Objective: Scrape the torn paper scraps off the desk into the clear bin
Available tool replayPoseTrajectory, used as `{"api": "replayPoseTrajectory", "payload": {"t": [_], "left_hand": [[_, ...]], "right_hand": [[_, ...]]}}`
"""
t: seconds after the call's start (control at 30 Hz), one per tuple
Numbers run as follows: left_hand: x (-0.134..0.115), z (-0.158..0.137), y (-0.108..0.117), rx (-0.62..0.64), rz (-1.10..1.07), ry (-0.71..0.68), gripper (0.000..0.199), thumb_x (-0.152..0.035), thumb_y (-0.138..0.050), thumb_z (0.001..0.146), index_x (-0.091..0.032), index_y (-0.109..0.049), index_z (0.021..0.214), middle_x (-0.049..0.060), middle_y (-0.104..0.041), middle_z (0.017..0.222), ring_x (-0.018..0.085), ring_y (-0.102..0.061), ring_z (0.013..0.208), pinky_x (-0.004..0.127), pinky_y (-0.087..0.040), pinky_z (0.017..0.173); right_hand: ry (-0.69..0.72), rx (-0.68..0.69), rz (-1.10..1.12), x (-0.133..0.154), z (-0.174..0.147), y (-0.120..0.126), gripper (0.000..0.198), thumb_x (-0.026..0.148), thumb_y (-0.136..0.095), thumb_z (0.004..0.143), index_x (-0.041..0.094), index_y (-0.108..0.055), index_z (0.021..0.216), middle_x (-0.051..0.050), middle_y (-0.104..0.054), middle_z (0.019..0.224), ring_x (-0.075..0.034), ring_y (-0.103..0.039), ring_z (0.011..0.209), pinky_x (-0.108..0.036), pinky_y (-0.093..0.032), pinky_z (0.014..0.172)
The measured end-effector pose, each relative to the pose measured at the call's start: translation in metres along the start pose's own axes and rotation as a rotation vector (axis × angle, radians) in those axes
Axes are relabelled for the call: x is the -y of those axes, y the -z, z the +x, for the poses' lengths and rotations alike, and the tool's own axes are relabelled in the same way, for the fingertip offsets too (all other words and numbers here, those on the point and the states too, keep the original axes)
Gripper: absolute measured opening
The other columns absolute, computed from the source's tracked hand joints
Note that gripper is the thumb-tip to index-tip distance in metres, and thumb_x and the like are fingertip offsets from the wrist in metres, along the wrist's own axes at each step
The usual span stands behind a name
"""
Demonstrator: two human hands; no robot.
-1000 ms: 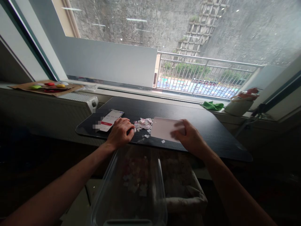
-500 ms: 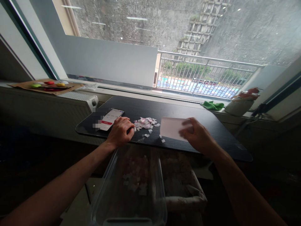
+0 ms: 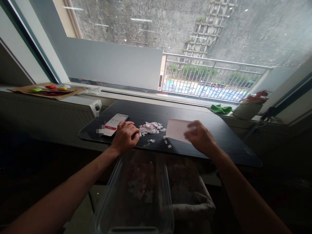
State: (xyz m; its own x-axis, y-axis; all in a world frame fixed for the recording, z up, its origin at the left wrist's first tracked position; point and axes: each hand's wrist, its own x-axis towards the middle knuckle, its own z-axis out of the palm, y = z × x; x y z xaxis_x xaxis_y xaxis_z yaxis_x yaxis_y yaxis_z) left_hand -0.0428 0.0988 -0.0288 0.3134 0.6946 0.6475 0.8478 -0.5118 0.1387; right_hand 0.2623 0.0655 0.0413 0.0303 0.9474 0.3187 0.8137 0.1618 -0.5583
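My left hand (image 3: 125, 134) rests at the near edge of the dark table (image 3: 143, 109), its fingers curled and their tips hidden. It partly covers a phone (image 3: 115, 123) with a timer on its screen. Just right of it lies a heap of small white and pinkish paper scraps (image 3: 151, 127). My right hand (image 3: 201, 135), blurred at the fingers, is closed on the right end of a pale pink card (image 3: 177, 130). The card's left edge stands beside a few loose scraps (image 3: 166, 142) near the table's front.
A clear plastic bin (image 3: 136, 214) with scraps in it stands below the table's front edge, beside a cloth-lined basket (image 3: 192, 207). On the sill are a green cloth (image 3: 220, 109), a pale pot (image 3: 247, 111) and cardboard (image 3: 26, 90) with coloured items. A radiator (image 3: 73, 112) stands left.
The card has tilted and shifted slightly with my right hand. Another scrap now shows at its left edge, and one near the heap's lower right no longer shows. My left hand has stayed put.
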Motion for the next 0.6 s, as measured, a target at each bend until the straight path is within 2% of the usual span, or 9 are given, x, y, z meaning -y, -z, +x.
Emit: {"api": "replayPoseTrajectory", "payload": {"t": [0.13, 0.27, 0.4, 0.53, 0.6], "left_hand": [[0.001, 0.000, 0.000, 0.000, -0.002, -0.007, 0.020, -0.024, -0.049, 0.081, -0.022, -0.069, 0.083, 0.006, -0.071, 0.088, 0.028, -0.058, 0.108, 0.052, -0.033, 0.105], [0.005, 0.000, 0.002, 0.019, -0.018, 0.005, 0.021, -0.025, -0.050, 0.080, -0.021, -0.070, 0.084, 0.007, -0.070, 0.089, 0.029, -0.057, 0.110, 0.053, -0.032, 0.105], [-0.012, 0.009, 0.013, 0.025, -0.016, -0.011, 0.024, -0.026, -0.050, 0.081, -0.023, -0.072, 0.091, 0.008, -0.068, 0.097, 0.032, -0.052, 0.117, 0.060, -0.025, 0.108], [-0.052, 0.025, 0.014, 0.185, -0.082, -0.233, 0.028, -0.021, -0.052, 0.083, -0.026, -0.073, 0.101, 0.007, -0.067, 0.107, 0.031, -0.046, 0.124, 0.063, -0.015, 0.113], [-0.068, 0.030, 0.007, 0.270, -0.103, -0.341, 0.027, -0.019, -0.053, 0.084, -0.026, -0.073, 0.099, 0.008, -0.066, 0.109, 0.032, -0.046, 0.125, 0.065, -0.017, 0.112]], "right_hand": [[-0.008, -0.033, 0.065, -0.014, -0.009, 0.013, 0.022, 0.025, -0.062, 0.074, 0.024, -0.056, 0.095, -0.003, -0.069, 0.070, -0.021, -0.066, 0.063, -0.031, -0.049, 0.059], [-0.032, -0.015, 0.144, -0.018, -0.009, 0.012, 0.023, 0.025, -0.062, 0.073, 0.023, -0.056, 0.095, -0.004, -0.070, 0.072, -0.021, -0.066, 0.063, -0.032, -0.051, 0.060], [-0.057, 0.015, 0.175, -0.020, -0.007, 0.010, 0.021, 0.024, -0.060, 0.071, 0.022, -0.055, 0.091, -0.004, -0.070, 0.076, -0.020, -0.067, 0.066, -0.033, -0.052, 0.063], [-0.056, -0.010, 0.200, -0.024, -0.007, 0.010, 0.019, 0.023, -0.061, 0.068, 0.021, -0.055, 0.086, -0.004, -0.069, 0.080, -0.018, -0.065, 0.067, -0.030, -0.051, 0.061], [-0.054, -0.028, 0.207, -0.027, -0.007, 0.010, 0.017, 0.024, -0.060, 0.067, 0.022, -0.055, 0.082, -0.003, -0.068, 0.078, -0.017, -0.063, 0.065, -0.028, -0.050, 0.059]]}}
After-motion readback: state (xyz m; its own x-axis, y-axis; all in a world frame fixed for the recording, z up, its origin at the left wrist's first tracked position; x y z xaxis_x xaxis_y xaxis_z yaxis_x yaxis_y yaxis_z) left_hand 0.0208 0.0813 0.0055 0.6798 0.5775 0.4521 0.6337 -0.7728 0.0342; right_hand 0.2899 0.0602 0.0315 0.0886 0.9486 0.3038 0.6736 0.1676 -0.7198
